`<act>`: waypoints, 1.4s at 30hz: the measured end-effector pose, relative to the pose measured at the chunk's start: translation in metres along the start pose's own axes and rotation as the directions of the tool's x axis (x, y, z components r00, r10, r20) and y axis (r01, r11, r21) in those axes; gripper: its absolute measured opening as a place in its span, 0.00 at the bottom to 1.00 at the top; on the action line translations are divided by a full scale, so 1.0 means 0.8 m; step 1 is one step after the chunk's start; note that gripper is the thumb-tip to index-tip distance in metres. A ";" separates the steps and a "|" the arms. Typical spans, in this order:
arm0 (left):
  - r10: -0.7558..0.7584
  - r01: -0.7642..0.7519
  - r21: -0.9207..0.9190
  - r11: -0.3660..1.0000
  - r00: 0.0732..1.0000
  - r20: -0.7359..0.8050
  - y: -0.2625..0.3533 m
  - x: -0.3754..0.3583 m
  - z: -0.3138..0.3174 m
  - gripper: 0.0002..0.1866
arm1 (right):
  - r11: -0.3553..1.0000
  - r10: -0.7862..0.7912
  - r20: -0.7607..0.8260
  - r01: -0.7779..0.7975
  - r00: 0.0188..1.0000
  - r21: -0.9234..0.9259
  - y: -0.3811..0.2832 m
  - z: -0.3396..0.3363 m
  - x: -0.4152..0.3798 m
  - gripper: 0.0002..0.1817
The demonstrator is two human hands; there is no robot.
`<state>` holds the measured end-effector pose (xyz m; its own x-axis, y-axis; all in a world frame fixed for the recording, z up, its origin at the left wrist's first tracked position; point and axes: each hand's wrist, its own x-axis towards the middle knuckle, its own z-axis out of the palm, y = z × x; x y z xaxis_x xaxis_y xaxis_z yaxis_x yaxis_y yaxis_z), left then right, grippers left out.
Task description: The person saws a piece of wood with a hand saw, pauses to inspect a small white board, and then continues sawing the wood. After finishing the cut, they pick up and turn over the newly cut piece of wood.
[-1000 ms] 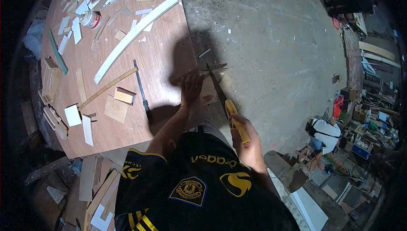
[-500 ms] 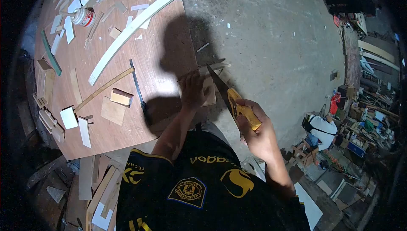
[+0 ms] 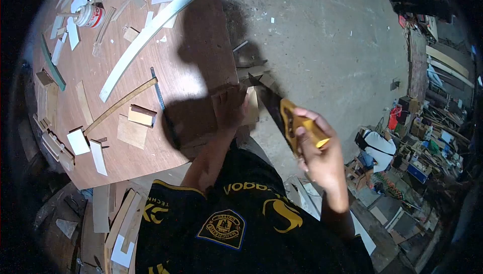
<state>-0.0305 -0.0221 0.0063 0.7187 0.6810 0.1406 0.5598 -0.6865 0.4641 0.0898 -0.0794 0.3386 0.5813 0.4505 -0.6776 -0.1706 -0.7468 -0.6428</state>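
Observation:
My right hand is wrapped round the yellow handle of a handsaw, to the right of the table's edge. The dark blade points up and left, its tip close to a pale wooden board at the edge. On that board and the tabletop lies my left hand, in deep shadow, with its fingers spread. A long thin dark tool lies on the table to the left, touching the end of a narrow wooden strip.
The brown table bears a curved white strip, a labelled jar, small wooden blocks and offcuts. Far right, a person in a white top is beside heaped wood and tools. Boards lie on the floor at the lower left.
My right hand has moved right and slightly down with the saw. My left hand stays on the board at the table's edge. The view has shifted a little.

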 end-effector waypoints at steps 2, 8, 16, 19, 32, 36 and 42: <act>-0.001 0.001 -0.004 1.000 1.000 -0.012 -0.002 0.003 0.005 0.16 | 0.991 0.113 -0.035 -0.110 0.993 0.080 -0.005 -0.011 0.005 0.18; -0.002 0.021 0.144 0.989 0.992 -0.129 0.006 0.019 -0.005 0.13 | 0.997 0.073 0.106 -0.070 0.992 -0.029 -0.050 -0.015 0.042 0.18; 0.013 -0.021 -0.040 0.999 0.980 -0.200 0.000 0.021 0.000 0.13 | 0.902 0.008 0.159 0.061 0.987 -0.427 -0.113 0.023 0.100 0.13; -0.058 0.057 -0.021 0.998 0.995 -0.077 0.007 0.018 -0.008 0.13 | 0.894 -0.183 0.072 0.196 0.980 -0.403 -0.056 0.029 0.112 0.13; -0.058 0.059 -0.013 0.998 0.998 0.024 -0.002 0.001 0.016 0.13 | 0.999 -0.044 -0.083 0.044 0.996 -0.004 0.054 0.049 0.083 0.17; -0.084 0.084 -0.002 0.996 0.996 0.038 0.002 -0.012 0.007 0.25 | 0.989 -0.125 -0.052 0.120 0.991 -0.080 0.050 0.056 0.081 0.18; 0.101 -0.057 -0.288 0.956 0.985 0.140 -0.011 -0.014 -0.008 0.50 | 0.957 -0.240 -0.035 0.230 0.970 -0.179 0.061 0.058 0.079 0.17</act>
<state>-0.0458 -0.0223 0.0062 0.8220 0.5660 0.0629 0.3754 -0.6217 0.6875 0.0816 -0.0649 0.2478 0.6324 0.5994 -0.4907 0.1130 -0.6981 -0.7070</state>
